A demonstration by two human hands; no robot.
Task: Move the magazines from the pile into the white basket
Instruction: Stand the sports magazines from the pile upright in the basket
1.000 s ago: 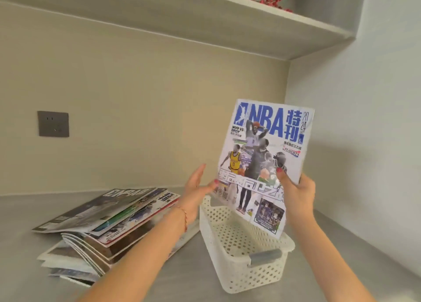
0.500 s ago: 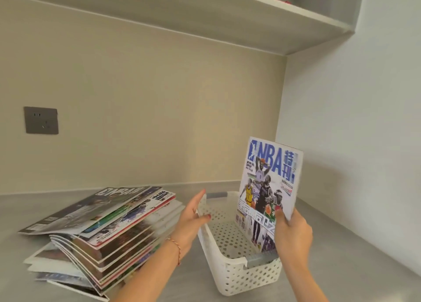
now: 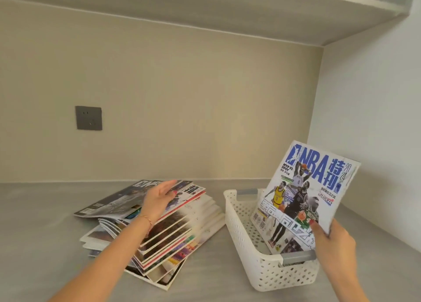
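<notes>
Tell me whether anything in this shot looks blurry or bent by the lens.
Head view: the left hand over the magazine pile is motion-smeared; the NBA magazine reads sharp; the shelf edge bows from wide-angle distortion; lighting is soft and even.

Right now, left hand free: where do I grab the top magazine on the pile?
Take the top magazine by its right edge, beside the left hand, thumb on the cover and fingers underneath. It lies flat and fanned off the pile, so that edge probably lifts free. Come from the basket side.
</notes>
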